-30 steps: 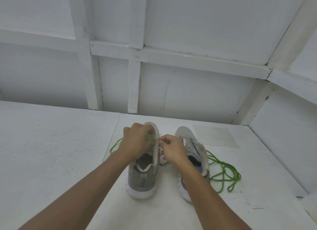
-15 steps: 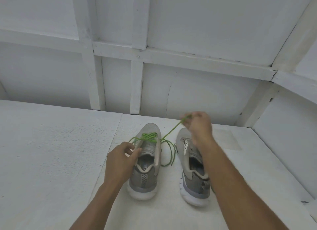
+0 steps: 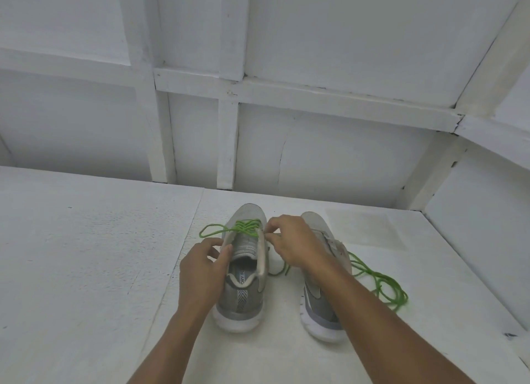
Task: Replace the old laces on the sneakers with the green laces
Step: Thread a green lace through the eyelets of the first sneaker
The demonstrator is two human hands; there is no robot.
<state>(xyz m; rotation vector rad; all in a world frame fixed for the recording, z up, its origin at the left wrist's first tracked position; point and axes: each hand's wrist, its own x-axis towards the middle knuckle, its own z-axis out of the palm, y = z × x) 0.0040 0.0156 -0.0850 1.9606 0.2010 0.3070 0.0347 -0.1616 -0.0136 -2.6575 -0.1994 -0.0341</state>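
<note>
- White painted boards and battens close off the back and the right side, and a white table (image 3: 86,269) carries everything.
- At the middle of the table stands the left sneaker (image 3: 243,303), heel toward the person. The green lace (image 3: 247,226) zigzags across the eyelets at the toe end, the rows nearer the tongue are bare, and one loop trails off to the left.
- The right hand (image 3: 289,243) has its grip nearly closed, thumb and fingertip pinching the lace at the right-hand eyelet row. A free end hangs down between the two shoes.
- The left hand (image 3: 200,272) wraps its grip around the left edge of the same shoe's opening and steadies it.
- Just beside it, the right sneaker (image 3: 314,300) is partly hidden under the forearm, with no lace visible in it. A second green lace (image 3: 381,283) lies in a loose coil on the table to its right.
- Lacing of the first shoe looks roughly half done. The next move calls for feeding the pinched end through the next free eyelet and drawing the slack snug while the other hand keeps the shoe from sliding.
</note>
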